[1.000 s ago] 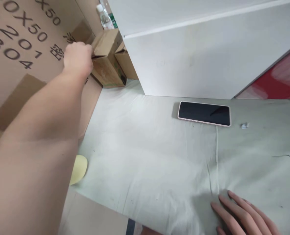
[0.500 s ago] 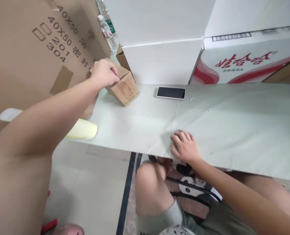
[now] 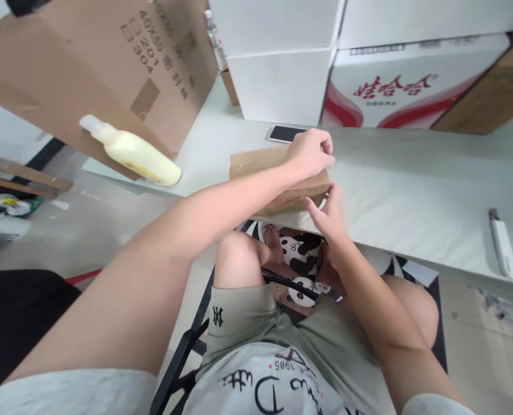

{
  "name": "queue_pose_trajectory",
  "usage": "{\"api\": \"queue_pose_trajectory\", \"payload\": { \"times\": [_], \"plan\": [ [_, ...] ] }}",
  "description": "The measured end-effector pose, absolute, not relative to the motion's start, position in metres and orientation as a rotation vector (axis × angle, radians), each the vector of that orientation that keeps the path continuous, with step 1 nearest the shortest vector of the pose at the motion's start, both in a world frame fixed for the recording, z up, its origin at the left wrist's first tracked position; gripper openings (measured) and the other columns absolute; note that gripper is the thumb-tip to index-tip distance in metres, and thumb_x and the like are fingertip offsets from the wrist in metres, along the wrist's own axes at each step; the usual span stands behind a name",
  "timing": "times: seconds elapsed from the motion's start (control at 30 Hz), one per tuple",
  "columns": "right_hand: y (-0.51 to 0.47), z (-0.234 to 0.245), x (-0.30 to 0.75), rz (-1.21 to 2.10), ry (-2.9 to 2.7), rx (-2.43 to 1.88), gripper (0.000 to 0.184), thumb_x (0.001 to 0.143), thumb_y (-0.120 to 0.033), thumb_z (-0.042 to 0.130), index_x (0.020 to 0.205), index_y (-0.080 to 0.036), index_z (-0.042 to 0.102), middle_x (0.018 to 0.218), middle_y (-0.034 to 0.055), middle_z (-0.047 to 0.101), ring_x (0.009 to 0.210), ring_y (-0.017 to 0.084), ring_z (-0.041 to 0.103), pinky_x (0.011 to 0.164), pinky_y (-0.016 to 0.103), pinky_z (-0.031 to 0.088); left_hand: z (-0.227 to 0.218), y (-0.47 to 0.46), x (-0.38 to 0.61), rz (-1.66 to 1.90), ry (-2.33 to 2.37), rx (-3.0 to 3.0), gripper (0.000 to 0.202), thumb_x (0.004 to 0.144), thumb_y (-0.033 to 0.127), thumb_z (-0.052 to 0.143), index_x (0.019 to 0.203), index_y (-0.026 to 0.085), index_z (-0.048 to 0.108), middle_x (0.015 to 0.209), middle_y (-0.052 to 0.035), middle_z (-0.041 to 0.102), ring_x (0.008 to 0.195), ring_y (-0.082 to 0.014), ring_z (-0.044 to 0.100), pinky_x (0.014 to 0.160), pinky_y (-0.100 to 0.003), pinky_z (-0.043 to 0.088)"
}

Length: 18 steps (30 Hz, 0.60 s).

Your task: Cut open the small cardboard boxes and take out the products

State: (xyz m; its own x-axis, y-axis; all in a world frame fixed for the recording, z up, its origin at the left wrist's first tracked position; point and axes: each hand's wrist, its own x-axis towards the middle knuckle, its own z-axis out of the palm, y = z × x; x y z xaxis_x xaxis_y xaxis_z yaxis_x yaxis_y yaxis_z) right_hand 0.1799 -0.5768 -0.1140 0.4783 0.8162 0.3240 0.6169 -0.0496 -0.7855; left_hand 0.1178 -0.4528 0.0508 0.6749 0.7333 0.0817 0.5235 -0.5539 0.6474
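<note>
A small brown cardboard box (image 3: 256,164) lies lengthwise near the table's front edge. My left hand (image 3: 310,153) reaches across its top, fingers closed in a pinch at the box's right end; the exact contact is partly hidden. My right hand (image 3: 331,216) is at the near right corner of the box, thumb and fingers apart, with the fingertips at or close to the cardboard. Just behind the box lies a phone (image 3: 283,134), partly covered by my left hand.
A pale yellow pump bottle (image 3: 142,155) lies on its side at the left, before a large cardboard carton (image 3: 96,63). White boxes (image 3: 278,86) and a red-and-white carton (image 3: 381,86) line the back. On the right is a white box cutter (image 3: 502,242).
The cardboard box and my left hand have moved from the left to the table's front middle. My right hand has lifted off the tabletop to the box's corner. The view has shifted.
</note>
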Motion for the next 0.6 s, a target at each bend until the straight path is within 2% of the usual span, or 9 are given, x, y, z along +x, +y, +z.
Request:
{"api": "queue_pose_trajectory", "payload": {
  "times": [0.13, 0.23, 0.33, 0.43, 0.5, 0.6],
  "plan": [
    [-0.613, -0.091, 0.246, 0.240, -1.111, -1.798, 0.054, 0.086, -0.049, 0.062, 0.132, -0.021, 0.051, 0.127, 0.0147, 0.058, 0.121, 0.029, 0.055, 0.103, 0.051, 0.051, 0.041, -0.481, 0.179, 0.538, 0.905, 2.301, 0.015, 0.076, 0.007, 0.069, 0.073, 0.021, 0.065, 0.080, -0.0010, 0.073, 0.081, -0.0195, 0.070, 0.082, -0.040, 0.058],
    [-0.649, -0.085, 0.313, 0.112, -1.023, -1.933, 0.053, 0.083, -0.044, 0.063, 0.130, -0.021, 0.056, 0.127, 0.0147, 0.056, 0.124, 0.031, 0.053, 0.110, 0.055, 0.045, 0.036, -0.491, 0.216, 0.579, 0.856, 2.327, 0.016, 0.075, 0.008, 0.069, 0.072, 0.023, 0.063, 0.077, -0.0002, 0.072, 0.079, -0.0200, 0.069, 0.081, -0.041, 0.058],
    [-0.684, -0.093, 0.372, -0.055, -0.582, -2.175, 0.052, 0.075, -0.037, 0.068, 0.123, -0.018, 0.060, 0.125, 0.0186, 0.054, 0.124, 0.036, 0.049, 0.113, 0.062, 0.036, 0.034, -0.495, 0.245, 0.581, 0.772, 2.384, 0.019, 0.075, 0.008, 0.068, 0.070, 0.025, 0.061, 0.077, 0.0005, 0.072, 0.080, -0.0208, 0.069, 0.083, -0.042, 0.059],
    [-0.707, -0.109, 0.407, -0.082, -0.137, -2.328, 0.058, 0.066, -0.026, 0.072, 0.123, -0.017, 0.061, 0.129, 0.0228, 0.051, 0.124, 0.039, 0.047, 0.112, 0.064, 0.029, 0.038, -0.496, 0.261, 0.518, 0.639, 2.427, 0.016, 0.078, 0.010, 0.067, 0.074, 0.024, 0.061, 0.083, -0.0008, 0.073, 0.088, -0.0212, 0.071, 0.086, -0.040, 0.058],
    [-0.712, -0.118, 0.417, -0.041, -0.084, -2.353, 0.057, 0.063, -0.020, 0.071, 0.119, -0.018, 0.062, 0.125, 0.0217, 0.053, 0.120, 0.038, 0.048, 0.111, 0.065, 0.027, 0.046, -0.496, 0.258, 0.512, 0.586, 2.437, 0.012, 0.084, 0.014, 0.064, 0.081, 0.024, 0.062, 0.088, -0.0013, 0.072, 0.092, -0.0207, 0.071, 0.087, -0.038, 0.056],
    [-0.711, -0.128, 0.424, 0.016, -0.153, -2.330, 0.050, 0.057, -0.012, 0.066, 0.106, -0.020, 0.063, 0.113, 0.0157, 0.055, 0.102, 0.028, 0.049, 0.107, 0.062, 0.031, 0.062, -0.489, 0.230, 0.656, 0.586, 2.456, 0.011, 0.092, 0.019, 0.058, 0.085, 0.026, 0.060, 0.092, -0.0019, 0.069, 0.092, -0.0192, 0.069, 0.087, -0.038, 0.056]
  ]
}}
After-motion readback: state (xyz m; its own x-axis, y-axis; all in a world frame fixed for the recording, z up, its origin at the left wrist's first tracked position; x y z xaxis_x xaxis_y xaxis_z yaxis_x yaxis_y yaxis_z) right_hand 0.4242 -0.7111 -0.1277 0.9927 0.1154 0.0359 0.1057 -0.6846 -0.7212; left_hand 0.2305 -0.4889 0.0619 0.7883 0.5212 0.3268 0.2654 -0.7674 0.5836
